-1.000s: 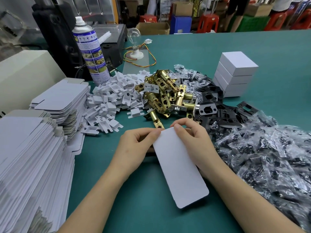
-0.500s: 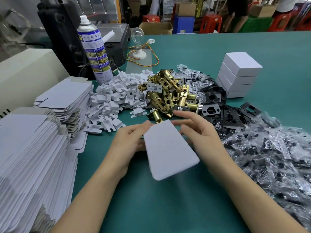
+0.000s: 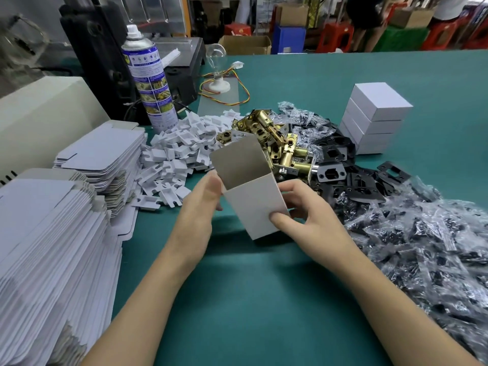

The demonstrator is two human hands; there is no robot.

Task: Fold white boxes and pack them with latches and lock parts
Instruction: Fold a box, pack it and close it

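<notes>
The white box (image 3: pixel 254 204) stands half-formed and tilted above the table (image 3: pixel 264 299), its grey-lined flap open upward. The left hand (image 3: pixel 196 215) grips its left edge. The right hand (image 3: pixel 314 223) pinches its right side, thumb on the front face and fingers (image 3: pixel 295 191) behind, just near of the brass latches (image 3: pixel 280 146).

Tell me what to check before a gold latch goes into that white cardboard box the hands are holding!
1. Is the white cardboard box popped open into a box shape? Ok.
2. Is its top flap standing open? Ok, the grey inside shows.
3. Is the bottom end closed? Cannot tell, it faces away from the camera.
4. Is the grip steady? Ok, the left hand and the right hand both hold the box.
5. Are parts close by? Ok, the pile of shiny brass metal latches lies just behind the box.
</notes>
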